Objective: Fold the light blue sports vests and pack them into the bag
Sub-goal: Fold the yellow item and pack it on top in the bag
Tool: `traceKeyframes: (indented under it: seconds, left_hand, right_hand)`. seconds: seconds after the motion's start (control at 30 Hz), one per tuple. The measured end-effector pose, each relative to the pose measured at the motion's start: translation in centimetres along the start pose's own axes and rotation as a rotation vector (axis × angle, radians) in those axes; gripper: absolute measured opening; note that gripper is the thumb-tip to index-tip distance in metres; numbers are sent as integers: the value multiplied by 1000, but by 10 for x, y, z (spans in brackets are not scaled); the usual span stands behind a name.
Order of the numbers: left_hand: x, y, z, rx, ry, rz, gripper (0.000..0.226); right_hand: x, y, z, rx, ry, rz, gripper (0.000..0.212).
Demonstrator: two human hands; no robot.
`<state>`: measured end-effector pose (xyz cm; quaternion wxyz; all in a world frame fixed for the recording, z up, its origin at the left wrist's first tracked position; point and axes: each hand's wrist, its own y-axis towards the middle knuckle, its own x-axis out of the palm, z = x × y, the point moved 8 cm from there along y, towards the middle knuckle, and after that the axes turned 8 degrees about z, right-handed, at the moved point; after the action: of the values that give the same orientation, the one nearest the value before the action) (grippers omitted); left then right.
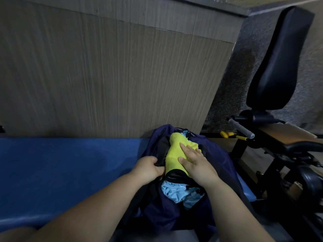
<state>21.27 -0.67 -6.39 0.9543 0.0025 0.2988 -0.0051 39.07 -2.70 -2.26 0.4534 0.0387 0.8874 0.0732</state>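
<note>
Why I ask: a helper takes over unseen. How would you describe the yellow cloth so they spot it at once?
On the blue bench sits a dark navy bag, open. The yellow cloth lies in its mouth under the right hand, the only bright yellow among light blue vests.

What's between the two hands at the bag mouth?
Head view: a yellow cloth lies between the left hand, gripping the navy bag by its black rim, and the right hand, flat on it.

Left hand (148, 169) curled, gripping; right hand (195, 163) flat, fingers straight.
</note>
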Motion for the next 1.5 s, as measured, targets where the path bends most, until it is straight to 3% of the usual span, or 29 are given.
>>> traceKeyframes:
  seconds: [0.1,0.27,0.37,0.43,0.5,0.57,0.63,0.7,0.77,0.83,0.9,1.0,1.07,1.23,1.4,1.5]
  left_hand:
    - [-8,-2,-3,-34,-212,46,13]
    - [-26,-10,13,-191,-1013,17,13]
    - [-37,-9,38,-170,-1190,6,9]
    - [-30,-8,51,-109,-1051,-19,7]
    - [-14,-8,52,-58,-806,-44,10]
    - [-2,-9,49,-18,-624,-42,18]
    - [0,-12,47,9,-515,-4,26]
    - [-1,-15,48,26,-457,10,26]
    - [-2,-16,48,37,-428,9,26]
    - [-2,-15,45,37,-417,6,26]
    - [-1,-12,40,31,-398,6,33]
    - [1,-10,36,35,-332,22,51]
    - [3,-8,34,34,-296,29,68]
    - [3,-9,33,48,-209,60,83]
    - [1,-14,41,110,-39,117,78]
    - [0,-16,49,165,165,159,82]
  right_hand:
    - [-1,-1,1,2,35,4,55]
    - [-2,-1,-1,8,-6,-6,55]
    - [1,-2,-12,-21,-171,-25,55]
    - [7,-1,-18,-64,-285,-33,54]
    - [9,0,-23,-108,-231,-44,49]
    - [3,-5,-23,-53,137,-43,36]
    - [-13,-10,-10,63,480,119,36]
    - [-40,-17,13,174,371,397,31]
    - [-66,-24,29,280,-30,547,33]
    - [-70,-26,55,454,-228,433,47]
    - [-56,-26,81,597,-197,232,63]
    - [-34,-25,100,601,-198,58,74]
    - [-33,-25,99,572,-212,52,65]
    - [-35,-27,86,497,-37,139,44]
    - [-34,-25,93,541,-43,153,50]
    - [-34,-21,95,544,-33,153,39]
